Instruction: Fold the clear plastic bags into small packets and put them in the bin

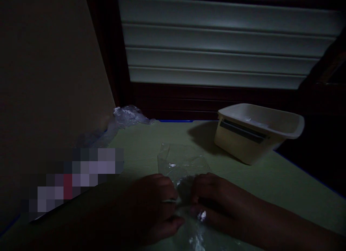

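A clear plastic bag (pixel 183 159) lies on the tabletop, its far part spread flat and its near part crumpled and shiny. My left hand (pixel 158 207) is at the bag's left side with fingers curled in on its edge. Across from it, my right hand (pixel 216 195) has bent fingers and a thumb closed on the plastic, and a bright fold shows by the thumb. A small gap parts the two hands. Dim light hides much of the fingertips.
A cream plastic bin (pixel 240 146) with a dark label strip stands at the right and has some clear plastic inside. Crumpled plastic wrap (pixel 129 115) lies at the back left by the wall. A blurred-out flat item (pixel 92 171) rests on the left. Behind the table (pixel 140 146) is a slatted panel (pixel 216 42).
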Demonstrator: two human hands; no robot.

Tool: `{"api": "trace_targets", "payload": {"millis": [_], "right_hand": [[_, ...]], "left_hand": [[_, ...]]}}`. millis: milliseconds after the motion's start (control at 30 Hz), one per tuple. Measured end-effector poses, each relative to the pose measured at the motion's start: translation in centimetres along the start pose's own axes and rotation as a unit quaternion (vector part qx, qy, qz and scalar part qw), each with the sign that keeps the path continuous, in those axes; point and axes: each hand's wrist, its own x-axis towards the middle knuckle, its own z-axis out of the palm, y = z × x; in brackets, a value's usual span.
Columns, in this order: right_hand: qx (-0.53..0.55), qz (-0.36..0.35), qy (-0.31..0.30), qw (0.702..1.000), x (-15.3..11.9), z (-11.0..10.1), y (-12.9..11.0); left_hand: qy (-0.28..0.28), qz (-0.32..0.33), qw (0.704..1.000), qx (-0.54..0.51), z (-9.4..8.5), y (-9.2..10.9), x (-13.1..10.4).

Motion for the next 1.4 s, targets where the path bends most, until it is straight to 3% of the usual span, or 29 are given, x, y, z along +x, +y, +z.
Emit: {"api": "trace_targets", "payload": {"millis": [400,733,833,933,1033,1133,1233,1400], "right_hand": [[0.077,0.102,0.161,0.979,1.6,2.1,2.5],[0.038,0.129,0.184,0.974,2.1,2.2,2.6],[-0.004,0.117,0.188,0.975,2.1,2.0,2.7],[-0.054,0.054,0.205,0.976,1.7,1.3,2.7],[-0.076,-0.054,0.179,0.979,1.2,0.5,2.1],[-0.110,-0.122,0.098,0.982,0.9,0.2,1.3],[-0.144,-0.115,0.040,0.982,0.8,0.2,1.0],[-0.179,-0.068,0.029,0.981,0.9,-0.4,1.9]], "left_hand": [[-0.017,0.007,1.000,-0.009,-0.5,0.0,0.0],[-0.004,-0.014,0.999,-0.041,-0.6,0.2,0.1],[0.013,-0.004,0.999,-0.037,-0.5,0.2,0.1],[0.026,-0.005,0.999,-0.029,-0.4,0.2,0.0],[0.034,-0.005,0.999,-0.022,-0.3,0.1,0.0],[0.033,0.004,0.999,-0.026,-0.1,0.0,-0.1],[0.030,0.008,0.999,-0.035,-0.1,0.0,-0.1],[0.025,-0.006,0.999,-0.044,-0.3,0.0,0.0]]}}
